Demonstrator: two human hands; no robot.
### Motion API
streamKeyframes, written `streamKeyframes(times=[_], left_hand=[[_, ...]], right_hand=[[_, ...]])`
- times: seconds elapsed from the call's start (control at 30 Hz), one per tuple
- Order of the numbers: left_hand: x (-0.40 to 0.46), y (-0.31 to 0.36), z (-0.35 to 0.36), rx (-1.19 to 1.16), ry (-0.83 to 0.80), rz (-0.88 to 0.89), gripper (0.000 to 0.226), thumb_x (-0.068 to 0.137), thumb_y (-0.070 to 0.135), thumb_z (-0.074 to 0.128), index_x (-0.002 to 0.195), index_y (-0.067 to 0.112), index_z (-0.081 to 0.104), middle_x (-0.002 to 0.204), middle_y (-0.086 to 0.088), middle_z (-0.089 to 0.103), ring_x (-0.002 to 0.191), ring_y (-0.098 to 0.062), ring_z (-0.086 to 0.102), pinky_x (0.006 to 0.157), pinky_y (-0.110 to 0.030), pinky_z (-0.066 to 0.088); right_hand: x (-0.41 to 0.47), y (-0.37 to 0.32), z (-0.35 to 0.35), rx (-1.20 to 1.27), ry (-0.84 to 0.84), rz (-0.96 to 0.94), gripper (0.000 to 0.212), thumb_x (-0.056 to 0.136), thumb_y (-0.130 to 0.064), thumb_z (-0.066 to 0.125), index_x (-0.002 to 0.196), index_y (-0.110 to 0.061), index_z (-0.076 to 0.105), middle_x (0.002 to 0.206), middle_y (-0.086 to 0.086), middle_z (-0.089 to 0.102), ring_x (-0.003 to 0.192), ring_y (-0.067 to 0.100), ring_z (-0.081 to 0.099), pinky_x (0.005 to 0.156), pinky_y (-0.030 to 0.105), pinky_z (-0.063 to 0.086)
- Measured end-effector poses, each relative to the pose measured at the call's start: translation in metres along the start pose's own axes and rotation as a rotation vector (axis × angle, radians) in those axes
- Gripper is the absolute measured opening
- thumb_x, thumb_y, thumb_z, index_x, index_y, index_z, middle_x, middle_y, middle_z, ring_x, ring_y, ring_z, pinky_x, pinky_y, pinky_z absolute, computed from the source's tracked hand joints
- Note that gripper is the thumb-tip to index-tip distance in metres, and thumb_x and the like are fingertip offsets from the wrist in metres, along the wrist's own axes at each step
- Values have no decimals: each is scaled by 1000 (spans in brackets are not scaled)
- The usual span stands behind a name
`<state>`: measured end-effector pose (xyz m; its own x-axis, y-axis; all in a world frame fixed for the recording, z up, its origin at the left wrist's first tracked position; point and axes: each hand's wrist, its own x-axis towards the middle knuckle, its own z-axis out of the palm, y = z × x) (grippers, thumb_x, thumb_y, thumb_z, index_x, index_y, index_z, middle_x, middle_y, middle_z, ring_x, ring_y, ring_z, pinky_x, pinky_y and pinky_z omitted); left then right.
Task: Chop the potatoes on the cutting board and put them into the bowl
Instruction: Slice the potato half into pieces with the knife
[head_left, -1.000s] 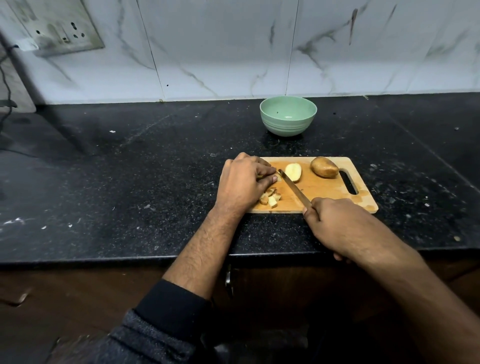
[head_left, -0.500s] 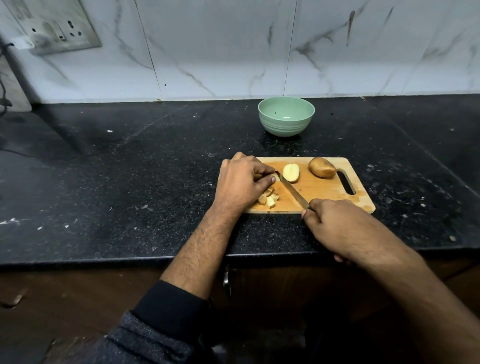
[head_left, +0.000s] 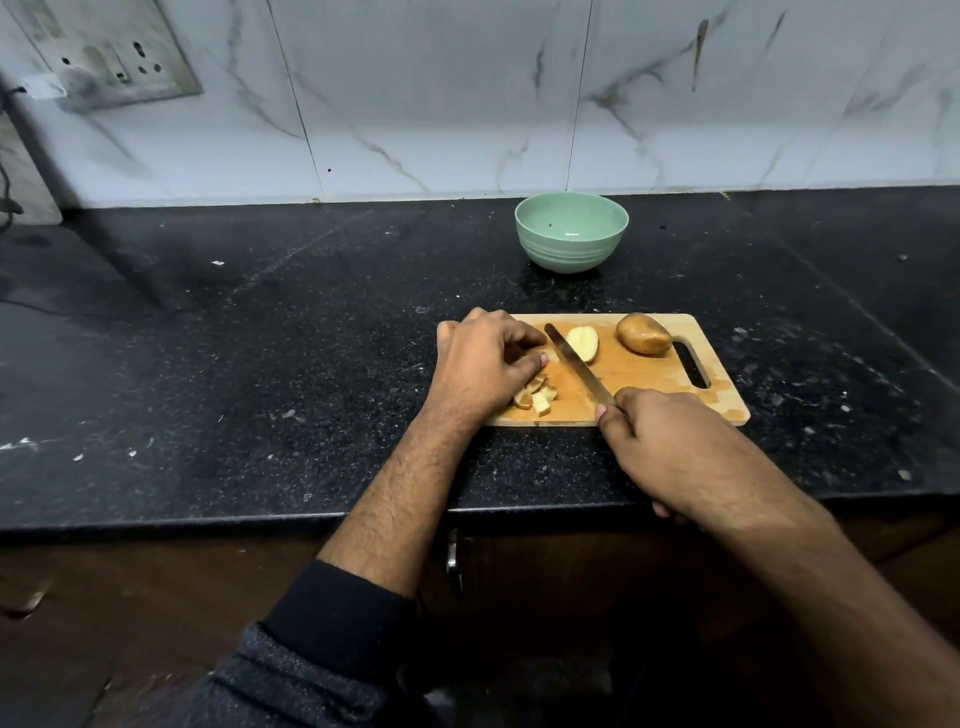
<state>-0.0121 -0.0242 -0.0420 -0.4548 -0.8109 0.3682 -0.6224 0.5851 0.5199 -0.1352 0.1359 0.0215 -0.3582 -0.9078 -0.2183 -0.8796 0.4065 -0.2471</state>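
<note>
The potato piece (head_left: 551, 357) being cut lay on the cutting board (head_left: 644, 379), mostly hidden under the left hand (head_left: 480, 364), whose curled fingers pinned it. It likely felt firm but slick on its cut face, so holding the skin side seemed safest. The right hand (head_left: 670, 447) gripped the knife (head_left: 576, 371). Chopped bits (head_left: 535, 397), a half potato (head_left: 583, 343) and a whole potato (head_left: 643, 333) sat nearby; the bowl (head_left: 571, 231) stood on the bench (head_left: 260, 338) beyond.

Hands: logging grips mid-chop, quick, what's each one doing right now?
Left hand: fingers curled, holding a potato piece down on the cutting board.
Right hand: gripping the knife.
</note>
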Motion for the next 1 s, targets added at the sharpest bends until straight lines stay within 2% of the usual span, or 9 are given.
streamKeyframes(times=[0.17, 0.33, 0.5, 0.67, 0.77, 0.9, 1.0], left_hand=[[-1, 1, 0, 11, 22, 12, 21, 86, 43, 74, 107, 36, 76, 98, 17, 69, 103, -6, 53, 96, -38, 30], [-2, 3, 0, 4, 37, 6, 17, 86, 41, 76, 102, 35, 77, 96, 17, 70, 101, -7, 55, 99, -38, 32], [-2, 3, 1, -16, 45, -17, 16, 85, 40, 77, 99, 34, 78, 99, 18, 71, 101, -5, 54, 102, -38, 32], [-1, 3, 2, -23, 51, -21, 14, 83, 39, 79, 96, 32, 78, 97, 18, 71, 99, -6, 56, 103, -41, 38], [-1, 2, 2, -49, 49, -19, 14, 83, 37, 80, 95, 30, 79, 96, 17, 71, 97, -6, 56, 100, -43, 43], [-1, 2, 3, -47, 56, -21, 13, 82, 38, 80, 94, 32, 79, 94, 19, 70, 96, -5, 55, 100, -42, 40], [-1, 3, 3, -40, 62, -31, 13, 82, 41, 79, 93, 34, 79, 92, 22, 69, 95, -3, 52, 100, -39, 38]], right_hand=[[-3, -6, 1, 59, -43, 23, 35, 108, -46, 30, 113, -21, 53, 78, 2, 67, 47, 15, 69, 35, 19, 44], [1, -14, 3, 31, -61, 11, 37, 109, -44, 28, 115, -18, 54, 87, 7, 69, 54, 17, 68, 45, 25, 53], [4, -14, 2, 30, -61, 15, 34, 108, -44, 29, 110, -20, 54, 83, 6, 68, 42, 11, 63, 39, 21, 47], [8, -18, 1, 7, -97, 29, 32, 108, -42, 32, 111, -19, 53, 82, 6, 68, 44, 13, 64, 41, 22, 48], [14, -21, -1, -28, -93, 17, 34, 109, -43, 30, 111, -19, 54, 83, 5, 68, 50, 14, 63, 49, 28, 51], [27, -22, -5, 5, -168, 19, 29, 109, -34, 33, 111, -17, 56, 78, 5, 71, 53, 20, 65, 60, 34, 58], [22, -16, -10, 10, -203, 9, 30, 109, -33, 33, 117, -15, 56, 78, 5, 67, 58, 17, 59, 61, 34, 52]])
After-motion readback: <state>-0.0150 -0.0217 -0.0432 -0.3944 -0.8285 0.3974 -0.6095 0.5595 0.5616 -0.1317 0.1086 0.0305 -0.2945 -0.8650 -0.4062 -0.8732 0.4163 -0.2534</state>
